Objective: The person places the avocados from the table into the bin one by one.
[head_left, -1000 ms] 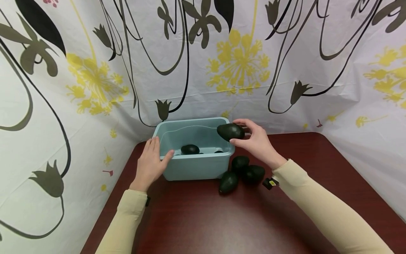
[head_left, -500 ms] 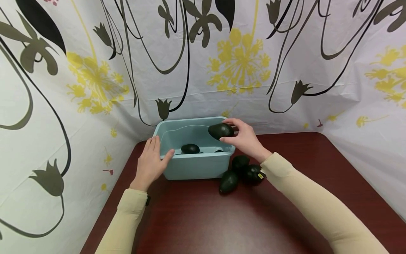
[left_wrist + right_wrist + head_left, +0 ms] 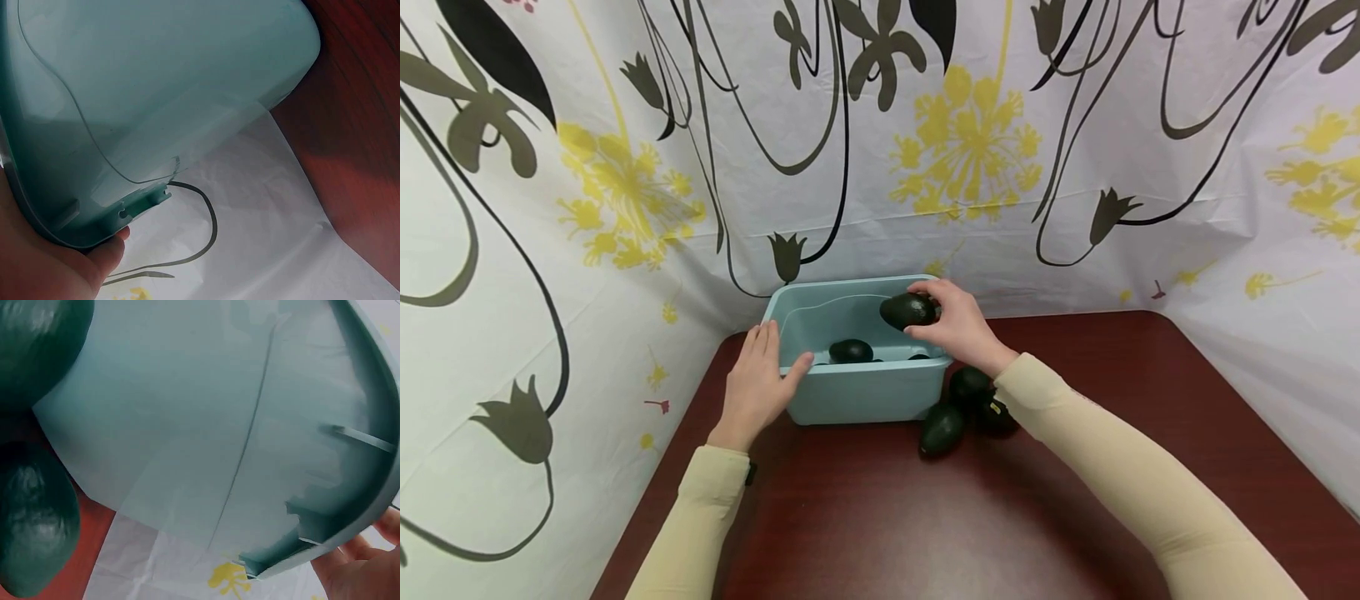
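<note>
My right hand (image 3: 958, 323) grips a dark green avocado (image 3: 902, 312) between thumb and fingers, over the right part of a light blue plastic bin (image 3: 865, 396). My left hand (image 3: 751, 390) rests at the bin's front left corner, its fingers straight along the left side and the thumb at the front rim. Inside the bin lies another avocado (image 3: 852, 351); tops of others barely show behind the front wall. The left wrist view has part of the left hand (image 3: 59, 269) touching the rim. In the right wrist view, the held avocado is out of sight behind the bin wall.
Several avocados sit on the dark red table (image 3: 865, 508) against the bin's right front corner, one of them (image 3: 942, 429) nearest the front. My right forearm partly covers another. A floral-print cloth (image 3: 880, 167) hangs behind and beside the table.
My right hand has carried the avocado leftward, from above the bin's right rim to over its inside. The left hand and the bin have stayed in place.
</note>
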`<act>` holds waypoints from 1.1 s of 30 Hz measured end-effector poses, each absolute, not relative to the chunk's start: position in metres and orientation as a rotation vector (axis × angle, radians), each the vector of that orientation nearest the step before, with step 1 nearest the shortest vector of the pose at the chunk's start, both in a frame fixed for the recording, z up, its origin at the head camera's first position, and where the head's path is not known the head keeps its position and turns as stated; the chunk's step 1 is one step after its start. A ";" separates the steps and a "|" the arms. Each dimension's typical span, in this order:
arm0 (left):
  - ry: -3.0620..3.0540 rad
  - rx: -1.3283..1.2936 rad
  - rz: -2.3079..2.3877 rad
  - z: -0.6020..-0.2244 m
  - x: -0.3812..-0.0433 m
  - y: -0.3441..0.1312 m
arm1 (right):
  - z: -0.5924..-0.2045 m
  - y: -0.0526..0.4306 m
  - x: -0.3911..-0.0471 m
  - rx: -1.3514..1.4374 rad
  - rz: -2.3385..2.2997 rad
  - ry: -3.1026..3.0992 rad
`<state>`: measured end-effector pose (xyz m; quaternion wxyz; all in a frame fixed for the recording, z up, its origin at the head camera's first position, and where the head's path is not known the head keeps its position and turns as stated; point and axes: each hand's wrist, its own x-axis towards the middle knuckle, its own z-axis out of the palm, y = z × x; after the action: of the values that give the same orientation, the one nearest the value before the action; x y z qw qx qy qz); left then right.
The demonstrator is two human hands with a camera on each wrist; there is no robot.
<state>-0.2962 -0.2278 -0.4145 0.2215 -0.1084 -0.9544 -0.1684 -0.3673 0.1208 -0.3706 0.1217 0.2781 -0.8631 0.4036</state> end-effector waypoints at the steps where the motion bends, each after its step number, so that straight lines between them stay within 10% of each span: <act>1: -2.639 -0.300 -0.464 -0.414 -0.296 -0.228 | -0.371 0.119 -0.368 0.815 1.148 -2.523; 33: -2.636 -0.303 -0.469 -0.414 -0.295 -0.228 | -0.371 0.104 -0.377 1.043 0.763 -2.754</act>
<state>-0.2954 -0.2276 -0.4144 0.2218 -0.1095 -0.9540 -0.1697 -0.3768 0.1037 -0.3710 0.0499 0.3425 -0.9041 0.2505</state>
